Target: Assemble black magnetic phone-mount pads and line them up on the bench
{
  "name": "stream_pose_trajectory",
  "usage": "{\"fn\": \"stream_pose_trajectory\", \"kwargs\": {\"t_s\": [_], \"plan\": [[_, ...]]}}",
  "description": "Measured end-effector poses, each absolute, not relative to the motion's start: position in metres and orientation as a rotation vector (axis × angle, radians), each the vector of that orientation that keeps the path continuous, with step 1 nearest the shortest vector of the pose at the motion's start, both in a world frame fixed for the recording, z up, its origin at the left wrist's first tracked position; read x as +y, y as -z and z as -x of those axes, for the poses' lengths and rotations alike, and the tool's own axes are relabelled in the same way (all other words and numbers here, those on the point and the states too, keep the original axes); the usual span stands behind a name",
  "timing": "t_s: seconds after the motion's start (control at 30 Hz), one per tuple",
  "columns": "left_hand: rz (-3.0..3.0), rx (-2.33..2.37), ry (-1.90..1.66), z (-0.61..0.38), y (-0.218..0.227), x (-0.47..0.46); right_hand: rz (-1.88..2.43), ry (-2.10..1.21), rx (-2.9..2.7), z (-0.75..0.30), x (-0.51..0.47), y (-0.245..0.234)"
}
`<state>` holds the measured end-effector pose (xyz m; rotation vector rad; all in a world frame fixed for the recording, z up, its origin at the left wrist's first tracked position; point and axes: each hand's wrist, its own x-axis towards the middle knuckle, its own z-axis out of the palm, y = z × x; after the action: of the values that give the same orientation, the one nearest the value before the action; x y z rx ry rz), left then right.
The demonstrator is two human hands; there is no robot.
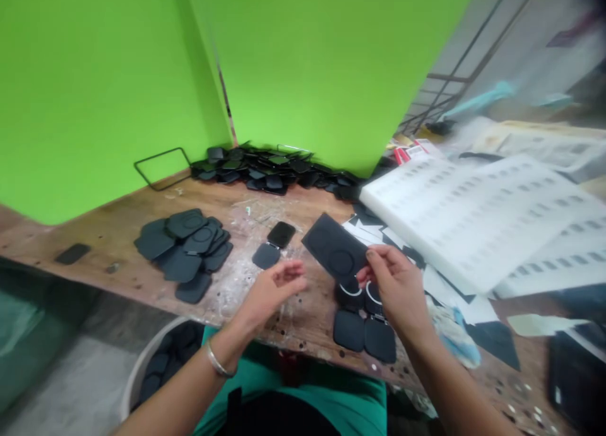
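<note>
Evidently well worn, the brown wooden bench (116, 221) stands against bright green upright panels (322, 64), the room at right blurring. Over it, the right hand (396, 284) has its grip pinched on a flat black rectangular sheet (329, 240), partly hiding white-ringed black pads (349, 302); the left hand (272, 292) curls loosely, nothing visible in its grip.

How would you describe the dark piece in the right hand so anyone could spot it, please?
Find the wooden table, then the right hand above it. It holds the oblong, ring-marked dark piece; unlike the square pieces nearby, it is hand-held.
</note>
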<state>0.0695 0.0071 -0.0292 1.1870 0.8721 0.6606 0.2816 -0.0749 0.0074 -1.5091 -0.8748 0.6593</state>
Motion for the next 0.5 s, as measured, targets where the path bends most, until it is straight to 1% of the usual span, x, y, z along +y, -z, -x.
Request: {"fn": "stream_pose_trajectory", "kwargs": {"t_s": [0.1, 0.17, 0.2, 0.27, 0.37, 0.4, 0.43, 0.5], "plan": [[-0.754, 0.683, -0.659, -0.071, 0.026, -0.011, 1.348, -1.002, -0.731, -0.255, -0.075, 0.009], [-0.615, 0.658, -0.694, -0.068, 0.026, -0.016, 1.351, -1.099, -0.772, -0.239, -0.076, 0.021], [-0.572, 0.677, -0.711, -0.066, 0.027, -0.016, 1.382, -1.075, -0.84, -0.231, -0.077, 0.027], [-0.522, 0.737, -0.734, -0.06, 0.029, -0.016, 1.464, -0.849, -1.066, -0.221, -0.079, 0.034], [-0.552, 0.774, -0.714, -0.05, 0.031, -0.016, 1.482, -0.33, -1.516, -0.216, -0.078, 0.035], [-0.575, 0.764, -0.7, -0.047, 0.032, -0.016, 1.466, -0.211, -1.649, -0.217, -0.076, 0.034], [-0.596, 0.747, -0.682, -0.044, 0.033, -0.017, 1.45, -0.136, -1.756, -0.219, -0.074, 0.032], [-0.619, 0.717, -0.643, -0.039, 0.034, -0.017, 1.425, -0.09, -1.881, -0.222, -0.069, 0.028]]}}
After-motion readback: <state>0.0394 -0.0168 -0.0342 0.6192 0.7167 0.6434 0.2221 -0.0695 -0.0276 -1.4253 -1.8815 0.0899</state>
